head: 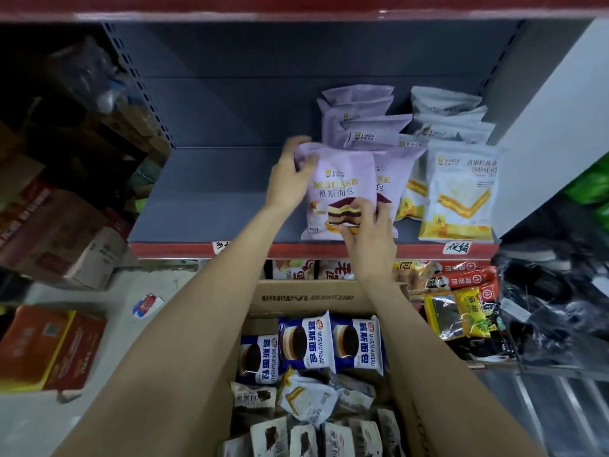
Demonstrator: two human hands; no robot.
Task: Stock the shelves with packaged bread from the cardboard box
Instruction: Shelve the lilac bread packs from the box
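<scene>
Currently mid-placement: both hands hold 1 purple mousse bread pack (339, 189) standing at the front of the grey shelf (211, 199). The left hand (291, 174) pinches the pack's top-left corner, fingers curled over the crimped edge. The right hand (369, 232) grips its lower-right corner, thumb on the front over the cake picture, fingers partly behind, so how far they wrap is not clear.

The pack's base looks at or just above the shelf front lip; contact cannot be told for sure. Right behind the hands sit more purple packs (359, 123) stacked toward the back, 1 more peeking out just right of the held pack. Further right of the right hand are white-and-yellow sandwich bread packs (458, 189) in their own column. Left of the left hand the shelf is bare grey.

Below both forearms is the open cardboard box (306, 296), with blue mousse bread packs (329, 344) on top and mixed white packs under them, so plenty of stock remains.

Step in hand, as I judge it: facing up this purple pack in the front row of the purple column. Next move probably calls for settling it upright against the pack behind, squaring the label forward, then letting go with both hands and reaching down into the box. The pack is soft and puffy, so it may lean or slip off the lip if released tilted.
</scene>
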